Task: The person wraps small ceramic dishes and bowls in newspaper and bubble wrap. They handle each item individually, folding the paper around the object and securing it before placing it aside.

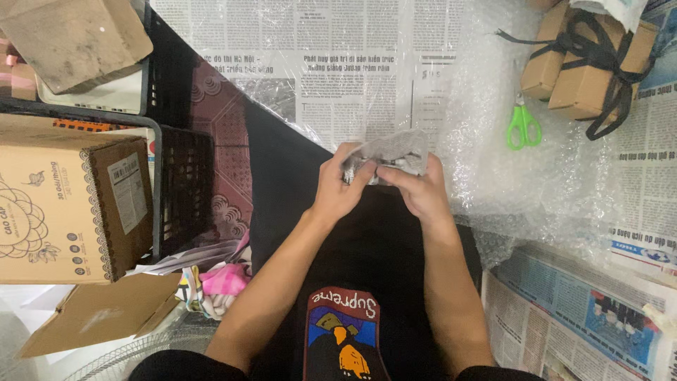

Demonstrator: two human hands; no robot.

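My left hand (337, 185) and my right hand (416, 185) meet over my lap, both gripping a small bundle wrapped in grey paper (395, 149). The thumbs press on the near side of the bundle, where a bit of shiny plastic shows. What is inside the wrapping is hidden. The bundle is held above the edge of a sheet of bubble wrap (522, 176) spread over newspapers (338, 63) on the floor.
Green-handled scissors (523, 127) lie on the bubble wrap to the right. Brown boxes tied with black ribbon (585, 63) sit at far right. A black crate (185, 187) and a large cardboard box (63, 204) stand at left, with loose cardboard (99, 314) below.
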